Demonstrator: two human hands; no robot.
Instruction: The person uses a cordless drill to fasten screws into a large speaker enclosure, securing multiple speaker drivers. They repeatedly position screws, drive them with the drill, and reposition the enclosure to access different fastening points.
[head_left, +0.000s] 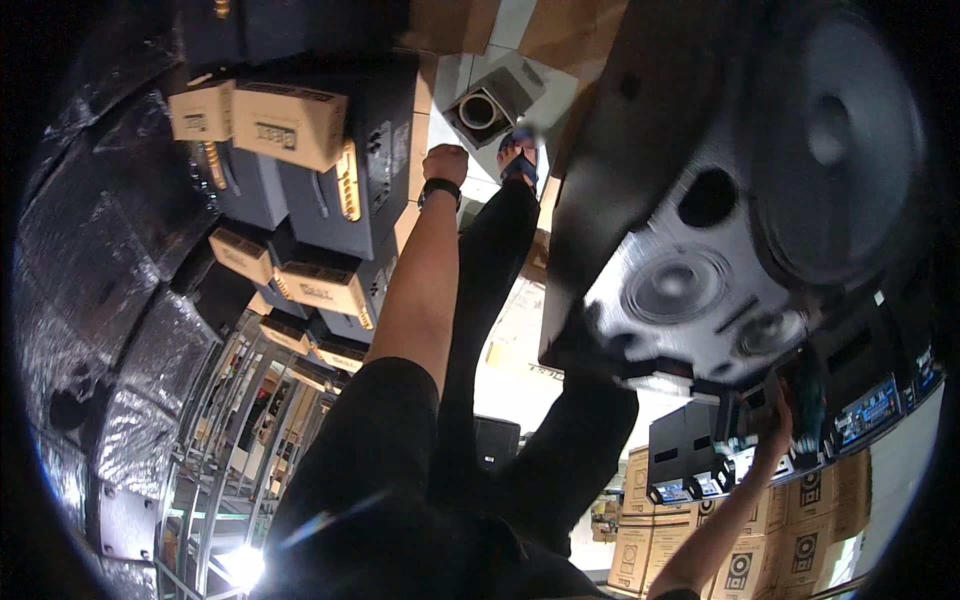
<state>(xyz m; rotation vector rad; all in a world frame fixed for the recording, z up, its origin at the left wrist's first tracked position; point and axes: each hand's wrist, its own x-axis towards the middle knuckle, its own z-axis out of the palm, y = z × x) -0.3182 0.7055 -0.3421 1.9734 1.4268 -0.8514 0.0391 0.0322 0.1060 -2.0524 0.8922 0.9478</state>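
My left hand (446,165) hangs forward in a loose fist above the floor, with a dark band on its wrist. Nothing shows in it. A small grey box with a round opening (478,110) lies on the floor beyond it. At the lower right, my right hand (778,425) is closed around a dark teal object (808,400), too blurred to name. This hand is by the lower end of a large speaker cabinet (700,240). The cabinet's front carries a big round cone (840,140) and a smaller driver (678,285); it appears tilted and smeared by motion.
On the left stand dark cabinets (330,200) with tan cartons (290,122) on them, beside film-wrapped stacks (90,240). Metal racking (230,430) is at the lower left. Printed cartons (740,560) and black panels with blue circuit boards (865,415) are at the lower right.
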